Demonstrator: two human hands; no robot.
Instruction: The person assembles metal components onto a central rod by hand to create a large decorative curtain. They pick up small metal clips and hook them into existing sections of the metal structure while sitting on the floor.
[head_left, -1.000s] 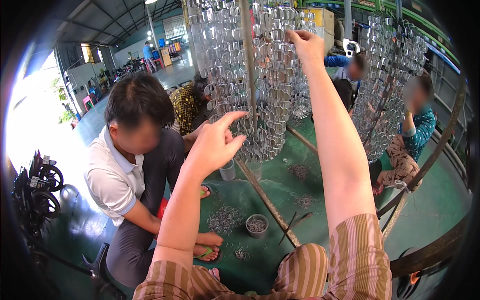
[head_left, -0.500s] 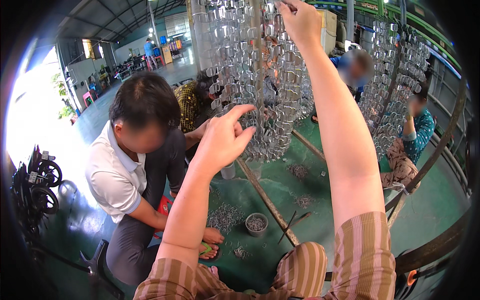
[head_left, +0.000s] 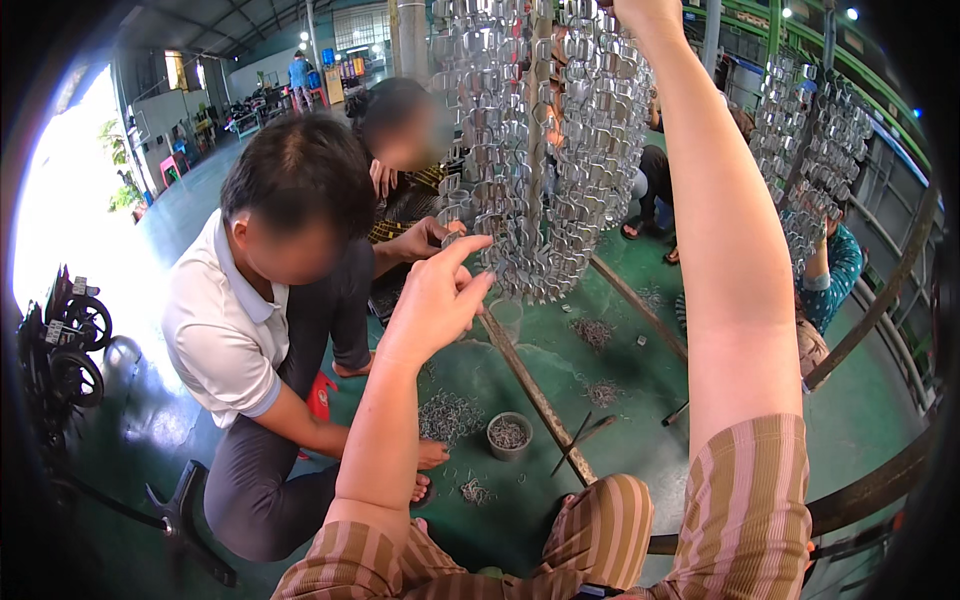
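A tall hanging rack (head_left: 545, 150) is covered with many rows of shiny bent metal clips. At its lower left edge is my left hand (head_left: 440, 300), thumb and index finger apart, the other fingers curled; I see nothing held between them. My right hand (head_left: 648, 18) is raised to the rack's upper right, and the top edge of the picture cuts off its fingers, so what they touch is hidden. Beside my left hand, a co-worker's hand (head_left: 425, 240) reaches to the rack's lower left clips.
A co-worker in a white shirt (head_left: 215, 330) sits close at my left. On the green floor stand a tub of small metal parts (head_left: 509, 436) and a loose pile of parts (head_left: 450, 417). A long bar (head_left: 540, 395) runs under the rack. Another clip rack (head_left: 810, 150) hangs at right.
My view has shifted, and the rack sits a little farther right in it. My right hand has moved up and right, its fingers leaving the picture. A co-worker behind the white-shirted one has raised their head.
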